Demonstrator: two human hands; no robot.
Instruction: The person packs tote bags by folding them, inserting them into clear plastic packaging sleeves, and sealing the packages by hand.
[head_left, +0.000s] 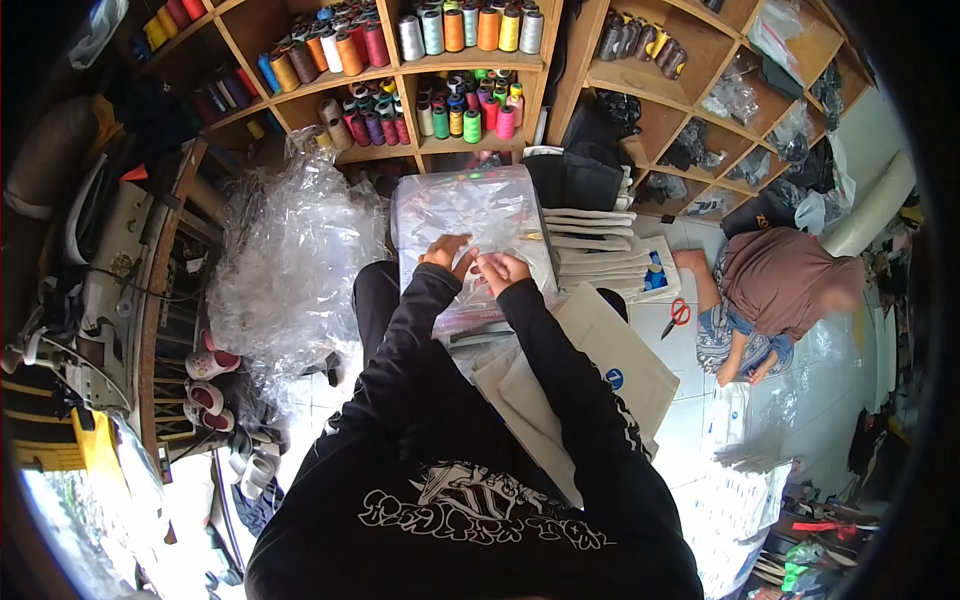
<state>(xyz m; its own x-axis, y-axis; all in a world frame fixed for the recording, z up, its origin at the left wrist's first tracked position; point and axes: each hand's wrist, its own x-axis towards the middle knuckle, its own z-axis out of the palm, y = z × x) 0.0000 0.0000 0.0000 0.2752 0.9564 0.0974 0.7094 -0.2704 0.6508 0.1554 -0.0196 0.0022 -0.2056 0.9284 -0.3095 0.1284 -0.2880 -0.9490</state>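
Observation:
My left hand [449, 254] and my right hand [501, 270] are close together over a stack of clear plastic sheets or bags [420, 205] in front of me. Fingertips of both hands are pinched on what looks like thin clear plastic; its edges are hard to make out. Beige fabric pieces [620, 350], one with a round blue mark, lie beside my right arm. Right of the plastic stack is a pile of folded cream fabric items [590, 240].
Shelves [470, 66] of thread spools stand ahead. Crumpled clear plastic [290, 260] is heaped on the left, near shoes [205, 397]. Red-handled scissors [677, 316] lie on the floor. Another person [790, 285] sits at the right, hands near a white packet [731, 412].

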